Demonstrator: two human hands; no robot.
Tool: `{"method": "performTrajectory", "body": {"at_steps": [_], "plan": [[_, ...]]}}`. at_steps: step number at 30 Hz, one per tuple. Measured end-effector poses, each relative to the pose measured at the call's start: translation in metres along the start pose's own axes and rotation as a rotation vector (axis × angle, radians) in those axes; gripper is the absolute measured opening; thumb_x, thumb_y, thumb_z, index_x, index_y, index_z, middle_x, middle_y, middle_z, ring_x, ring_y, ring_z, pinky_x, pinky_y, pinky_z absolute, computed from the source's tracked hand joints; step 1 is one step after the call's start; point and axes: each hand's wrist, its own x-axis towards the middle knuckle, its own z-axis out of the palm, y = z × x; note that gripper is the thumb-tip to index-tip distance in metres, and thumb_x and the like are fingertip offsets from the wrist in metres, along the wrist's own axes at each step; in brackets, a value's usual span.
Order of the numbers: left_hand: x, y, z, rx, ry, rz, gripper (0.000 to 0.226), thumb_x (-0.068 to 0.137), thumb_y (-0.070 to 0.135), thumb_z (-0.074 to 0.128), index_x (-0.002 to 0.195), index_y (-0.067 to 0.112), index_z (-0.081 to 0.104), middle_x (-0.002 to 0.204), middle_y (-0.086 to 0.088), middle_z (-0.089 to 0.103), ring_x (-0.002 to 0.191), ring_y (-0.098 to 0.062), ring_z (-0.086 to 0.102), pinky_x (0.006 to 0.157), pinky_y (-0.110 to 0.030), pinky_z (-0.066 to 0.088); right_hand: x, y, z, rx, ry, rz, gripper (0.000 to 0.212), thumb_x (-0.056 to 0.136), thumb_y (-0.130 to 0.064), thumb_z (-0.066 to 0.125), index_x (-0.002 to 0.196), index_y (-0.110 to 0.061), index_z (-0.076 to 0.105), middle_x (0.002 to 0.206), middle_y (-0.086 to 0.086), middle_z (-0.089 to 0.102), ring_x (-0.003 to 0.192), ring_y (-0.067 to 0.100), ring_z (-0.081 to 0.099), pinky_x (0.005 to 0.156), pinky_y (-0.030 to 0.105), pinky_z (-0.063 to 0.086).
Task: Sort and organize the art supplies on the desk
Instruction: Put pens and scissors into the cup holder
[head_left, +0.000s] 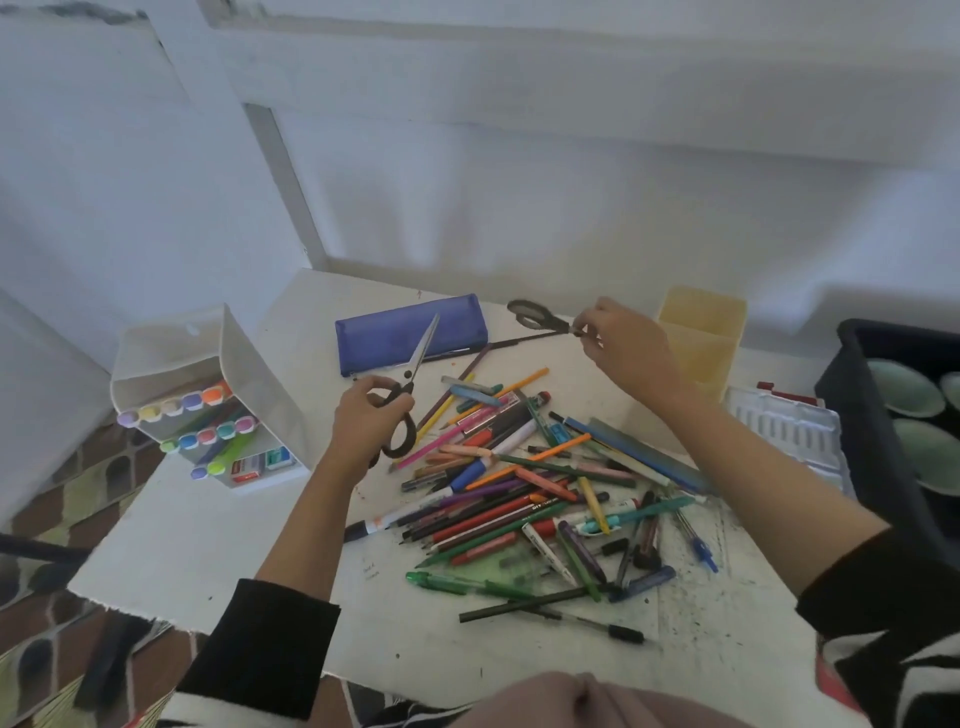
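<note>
Two pairs of scissors were held up over the desk (208, 545), one per hand.

Left hand (363, 421): fingers were curled round the black handle loops of the large scissors (423, 345). The blades were seen together, pointed up and away, with the tips overlapping the blue pencil case (384, 338) in the view. Whether the blades touched the case could not be told.

Right hand (623, 348): thumb and fingertips were pinched on the blade end of the small scissors (532, 314). The dark handle loops were pointed left, clear of the hand, above the far part of the desk. The blades themselves were hidden by the fingers.

The pile of pens and pencils (530, 493) was seen loose in the middle of the desk, between the two forearms, crossed at all angles. The blue pencil case was laid flat behind the pile. The yellow container (701, 332) was stood upright at the far right, just behind the right hand. The white organiser (208, 395) was placed at the left edge, with markers (208, 436) racked in tilted rows, caps outward, and small boxes in its bottom slot. A white tray (789, 431) was seen right of the pile, beside a dark bin (857, 415) in which pale green round items were held.
</note>
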Motion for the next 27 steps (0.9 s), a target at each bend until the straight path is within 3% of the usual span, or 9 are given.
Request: {"method": "performTrajectory", "body": {"at_steps": [4,7,10,15,19,23,27], "plan": [[-0.007,0.031,0.010,-0.112,-0.265,-0.072,0.019,0.094,0.021,0.050,0.109,0.013,0.058,0.088,-0.008,0.055,0.065,-0.017,0.050,0.047,-0.023,0.044,-0.011,0.015,-0.032,0.299,0.048,0.032,0.011,0.085,-0.009,0.061,0.092,-0.016,0.061,0.082,-0.004,0.059,0.060,0.003,0.046,0.064,0.031,0.044],[-0.008,0.052,0.022,-0.188,-0.537,-0.120,0.025,0.094,0.028,0.045,0.108,0.014,0.059,0.076,-0.004,0.048,0.054,-0.011,0.038,0.042,-0.019,0.035,-0.021,0.028,-0.054,0.418,0.024,0.150,0.017,0.083,-0.005,0.062,0.096,-0.015,0.055,0.083,-0.002,0.061,0.056,0.010,0.052,0.058,0.027,0.047],[-0.003,0.073,0.037,-0.359,-0.840,-0.184,0.040,0.085,0.037,0.051,0.113,0.009,0.055,0.068,0.000,0.046,0.050,-0.010,0.031,0.038,-0.016,0.027,-0.033,0.043,-0.069,0.536,0.042,0.279,0.029,0.081,0.000,0.061,0.104,-0.014,0.051,0.083,-0.001,0.059,0.052,0.009,0.055,0.049,0.019,0.049],[0.001,0.119,0.070,-0.581,-1.246,-0.284,0.076,0.061,0.044,0.076,0.120,0.005,0.049,0.071,-0.002,0.041,0.049,-0.007,0.033,0.032,-0.014,0.033,-0.051,0.065,-0.088,0.737,0.137,0.479,0.049,0.083,0.002,0.063,0.121,-0.020,0.042,0.087,0.003,0.060,0.048,0.017,0.062,0.046,0.022,0.053],[0.003,0.148,0.095,-0.597,-1.351,-0.329,0.080,0.066,0.050,0.070,0.126,0.004,0.043,0.070,-0.002,0.040,0.051,-0.007,0.033,0.031,-0.012,0.033,-0.055,0.079,-0.096,0.947,0.222,0.579,0.024,0.094,-0.014,0.055,0.116,-0.010,0.048,0.085,0.013,0.068,0.054,0.023,0.067,0.052,0.029,0.057],[0.001,0.169,0.122,-0.585,-1.286,-0.446,0.072,0.075,0.053,0.052,0.121,0.000,0.044,0.065,-0.003,0.040,0.047,-0.008,0.036,0.030,-0.010,0.030,-0.050,0.080,-0.096,1.047,0.324,0.587,0.017,0.097,-0.024,0.049,0.105,-0.010,0.055,0.089,0.017,0.069,0.062,0.023,0.067,0.057,0.030,0.057],[0.001,0.185,0.144,-0.635,-1.188,-0.584,0.069,0.073,0.048,0.052,0.112,-0.009,0.047,0.065,-0.006,0.041,0.047,-0.013,0.041,0.030,-0.011,0.032,-0.037,0.075,-0.085,0.999,0.435,0.604,0.008,0.095,-0.020,0.053,0.096,-0.012,0.056,0.091,0.019,0.068,0.068,0.024,0.068,0.064,0.029,0.058]]}}
